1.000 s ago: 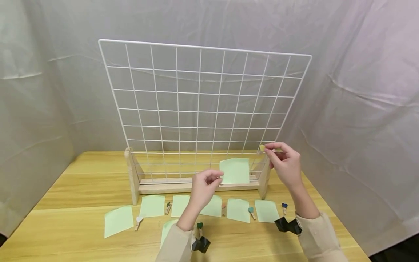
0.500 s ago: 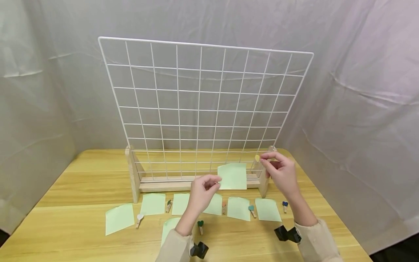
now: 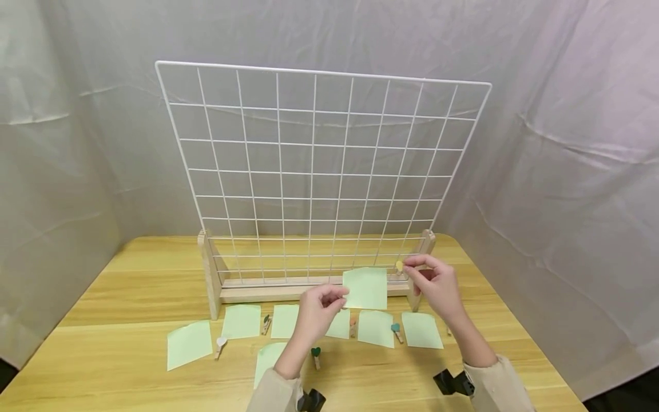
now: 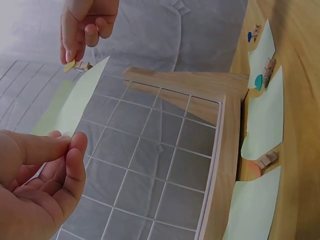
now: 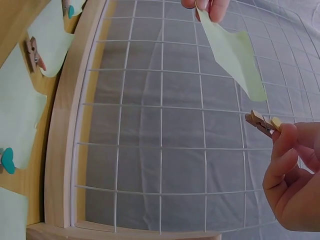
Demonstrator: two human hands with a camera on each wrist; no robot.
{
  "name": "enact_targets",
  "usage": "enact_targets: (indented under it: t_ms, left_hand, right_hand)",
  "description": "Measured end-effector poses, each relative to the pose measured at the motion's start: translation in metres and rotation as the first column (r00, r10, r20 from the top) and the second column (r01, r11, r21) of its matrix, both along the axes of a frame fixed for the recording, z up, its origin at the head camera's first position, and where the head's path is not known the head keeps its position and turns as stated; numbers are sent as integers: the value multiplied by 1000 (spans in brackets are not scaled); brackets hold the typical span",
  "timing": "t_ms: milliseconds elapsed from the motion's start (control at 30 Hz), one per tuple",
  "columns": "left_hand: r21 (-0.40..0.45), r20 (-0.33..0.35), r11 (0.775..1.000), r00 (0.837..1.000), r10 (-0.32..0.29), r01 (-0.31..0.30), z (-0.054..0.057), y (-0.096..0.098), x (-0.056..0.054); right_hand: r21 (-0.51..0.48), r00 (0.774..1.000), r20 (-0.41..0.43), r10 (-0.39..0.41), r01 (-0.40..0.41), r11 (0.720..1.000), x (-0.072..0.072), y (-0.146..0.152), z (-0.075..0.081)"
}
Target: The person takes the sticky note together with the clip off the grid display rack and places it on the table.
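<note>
My left hand (image 3: pixel 320 312) pinches the left edge of a pale green paper note (image 3: pixel 365 288), held up in front of the lower part of a white wire grid (image 3: pixel 311 173). Between thumb and fingertips, my right hand (image 3: pixel 433 285) pinches a small wooden clothespin (image 5: pixel 260 123) with a yellow decoration on its end. The clothespin is near the note's upper right corner; in the right wrist view a gap shows between them. The note leans and bends slightly in the left wrist view.
The grid stands in a wooden base (image 3: pixel 262 294). In front of it lie several green notes (image 3: pixel 242 321) and several clothespins with coloured ends, such as a white one (image 3: pixel 220 346) and a dark green one (image 3: pixel 316 357). Grey cloth (image 3: pixel 566 229) surrounds the table.
Both hands have come down, the right one also moving left, bringing the yellow clothespin closer to the note. The note has dropped lower in front of the grid.
</note>
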State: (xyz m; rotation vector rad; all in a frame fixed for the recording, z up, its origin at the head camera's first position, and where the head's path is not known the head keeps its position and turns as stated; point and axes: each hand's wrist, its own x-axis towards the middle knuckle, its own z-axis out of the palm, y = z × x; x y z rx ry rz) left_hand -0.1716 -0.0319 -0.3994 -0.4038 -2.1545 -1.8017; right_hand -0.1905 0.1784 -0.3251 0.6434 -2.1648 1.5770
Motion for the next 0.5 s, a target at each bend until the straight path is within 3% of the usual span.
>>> enact_targets:
  t_ms: [200,300,500]
  left_hand:
    - [-11,35,1000,999,-26,26,-6,-1,4]
    - [-35,53,999,998,-31,33,-8,-2,5]
    - [-88,80,995,996,-37,44,-11,-5,8]
  right_hand:
    - [36,999,45,22,-24,999,-7,8,-17]
    - [14,991,131,37,-39,999,-10,12,-26]
    - [-46,933,350,86,-74,996,-12,13,-42]
